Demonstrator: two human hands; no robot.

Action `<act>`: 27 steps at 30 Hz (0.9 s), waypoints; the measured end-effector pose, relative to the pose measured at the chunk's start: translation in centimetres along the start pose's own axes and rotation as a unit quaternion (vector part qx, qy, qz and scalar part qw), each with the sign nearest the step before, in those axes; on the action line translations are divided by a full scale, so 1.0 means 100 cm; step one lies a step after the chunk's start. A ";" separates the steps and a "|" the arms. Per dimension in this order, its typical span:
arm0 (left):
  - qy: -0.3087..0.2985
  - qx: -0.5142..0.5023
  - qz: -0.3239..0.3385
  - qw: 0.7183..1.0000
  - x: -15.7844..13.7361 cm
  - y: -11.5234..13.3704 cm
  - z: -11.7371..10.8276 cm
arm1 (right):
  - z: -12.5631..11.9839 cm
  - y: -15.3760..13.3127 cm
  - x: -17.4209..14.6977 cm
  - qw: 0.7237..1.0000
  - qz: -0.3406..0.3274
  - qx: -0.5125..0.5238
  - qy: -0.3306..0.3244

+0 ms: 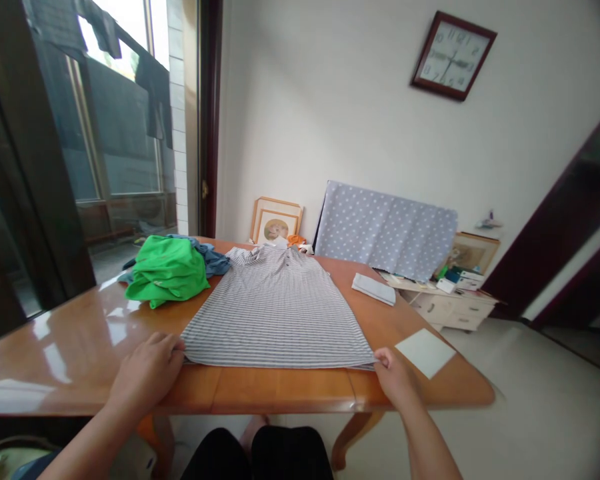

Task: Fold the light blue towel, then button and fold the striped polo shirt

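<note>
Laid flat across the middle of a glossy orange-brown wooden tabletop [290, 387]: a grey-and-white striped shirt [275, 313] of thin fabric, collar end toward twelve o'clock, wide straight hem toward six. Step in hand, by the look of it: straightening the hem and drawing it taut between its two corners. Called for next, as a judgement: even tension from both sides, plus some care over the under-layer, peeping out below the upper edge near five o'clock.

At eight o'clock from the shirt's middle, the bare left hand [155, 363]: back upward, knuckles arched, fingers curled in at the hem corner, apparently gripping it, though with the exact pinch hidden. At four o'clock, the bare right hand [393, 377]: thumb and forefinger closed in a pinch on the opposite corner, remaining fingers tucked. Forearms splayed wide, reaching in from seven and five o'clock, wrists low near the tabletop's front edge.

Just beside the shirt at ten o'clock, a bright green crumpled cloth [167, 270], with blue fabric [213, 260] behind. Apart from the shirt, between two and three o'clock, a folded pale grey cloth [373, 289]; between three and four, a flat whitish square sheet [426, 353].
</note>
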State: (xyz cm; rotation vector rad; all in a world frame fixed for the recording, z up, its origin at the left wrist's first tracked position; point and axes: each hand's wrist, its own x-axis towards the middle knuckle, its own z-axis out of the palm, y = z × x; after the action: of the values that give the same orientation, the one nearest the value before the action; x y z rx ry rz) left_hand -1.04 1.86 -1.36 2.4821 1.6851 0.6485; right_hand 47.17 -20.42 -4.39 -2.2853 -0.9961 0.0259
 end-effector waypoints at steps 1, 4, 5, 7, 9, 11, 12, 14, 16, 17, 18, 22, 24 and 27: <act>-0.005 0.012 0.001 1.000 0.000 0.000 -0.002 | -0.001 0.001 -0.001 1.000 -0.006 0.008 0.009; -0.014 0.033 -0.001 0.999 -0.002 0.002 -0.006 | -0.003 0.003 -0.001 0.999 -0.027 0.022 0.022; -0.014 0.036 -0.004 0.999 -0.002 0.004 -0.007 | -0.003 0.003 -0.001 0.999 -0.036 0.020 0.024; -0.014 0.041 -0.008 0.999 -0.003 0.008 -0.009 | -0.003 -0.003 0.000 0.998 -0.054 0.019 0.032; -0.014 0.045 -0.001 0.999 -0.004 0.014 -0.009 | -0.001 -0.016 -0.001 0.995 -0.082 0.034 0.041; -0.010 0.042 0.025 0.999 -0.004 0.022 -0.007 | 0.002 -0.036 -0.003 0.990 -0.124 0.064 0.030; -0.009 0.038 0.044 0.998 -0.004 0.026 -0.006 | 0.004 -0.048 -0.005 0.985 -0.150 0.081 0.013; -0.008 0.025 0.079 0.997 -0.002 0.035 -0.005 | 0.008 -0.074 -0.012 0.974 -0.203 0.098 -0.027; -0.015 0.006 0.099 0.995 0.000 0.042 -0.004 | 0.013 -0.098 -0.021 0.963 -0.249 0.083 -0.061; -0.019 -0.005 0.098 0.995 0.002 0.044 -0.004 | 0.015 -0.108 -0.025 0.958 -0.265 0.073 -0.078; -0.022 -0.013 0.092 0.995 0.003 0.046 -0.003 | 0.017 -0.117 -0.030 0.953 -0.280 0.061 -0.094; -0.022 -0.022 0.059 0.998 0.009 0.048 -0.002 | 0.030 -0.143 -0.048 0.941 -0.316 0.004 -0.120; -0.014 -0.019 0.059 0.998 0.011 0.048 -0.001 | 0.037 -0.152 -0.056 0.940 -0.323 -0.014 -0.111; -0.004 -0.009 0.062 0.998 0.012 0.046 0.001 | 0.047 -0.158 -0.062 0.943 -0.323 -0.033 -0.076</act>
State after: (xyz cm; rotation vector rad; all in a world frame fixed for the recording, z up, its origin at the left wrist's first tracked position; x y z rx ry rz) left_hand 3.37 1.11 0.24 2.5895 1.5252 0.6605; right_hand 31.24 -13.95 -0.63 -1.9280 -1.8062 -0.1076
